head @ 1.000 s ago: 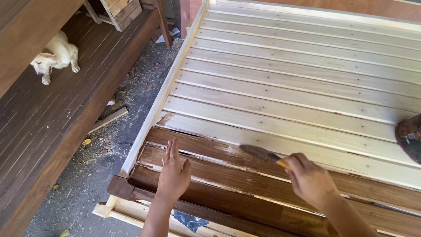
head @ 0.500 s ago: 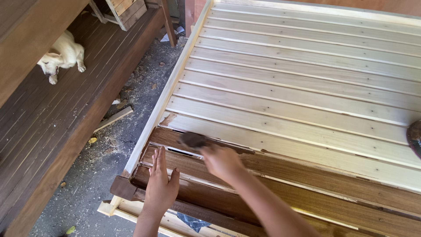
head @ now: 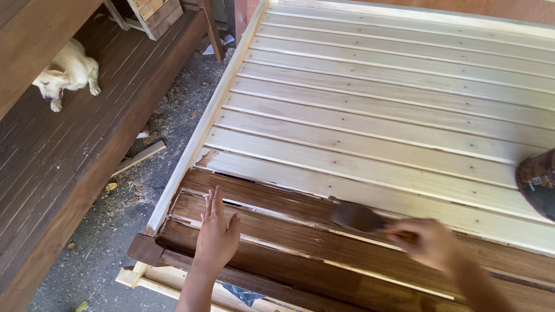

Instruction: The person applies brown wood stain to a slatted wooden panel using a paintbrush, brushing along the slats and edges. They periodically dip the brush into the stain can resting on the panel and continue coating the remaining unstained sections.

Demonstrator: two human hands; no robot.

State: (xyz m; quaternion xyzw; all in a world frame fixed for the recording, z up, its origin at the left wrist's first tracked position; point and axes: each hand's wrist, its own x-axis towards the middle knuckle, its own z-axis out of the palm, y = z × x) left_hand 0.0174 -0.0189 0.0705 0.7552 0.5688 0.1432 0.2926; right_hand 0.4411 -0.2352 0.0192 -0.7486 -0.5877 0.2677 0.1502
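Note:
A large panel of pale wooden slats [head: 381,104] lies in front of me; its nearest slats [head: 300,242] are stained dark brown. My left hand [head: 217,234] rests flat, fingers apart, on a stained slat near the panel's left edge. My right hand [head: 430,242] grips a paintbrush [head: 361,218] whose dark bristles lie on the boundary between stained and bare wood. The brush and right hand are motion-blurred.
A dark stain can [head: 537,182] sits at the right edge on the panel. A dark wooden deck [head: 63,156] runs along the left, with a white dog [head: 66,72] lying on it. Gravel ground [head: 144,190] with wood scraps lies between. A wooden crate [head: 153,14] stands top left.
My right hand swept the brush left along the slat half a second ago, then back right to the middle now. My left hand stayed pressed on the stained slats.

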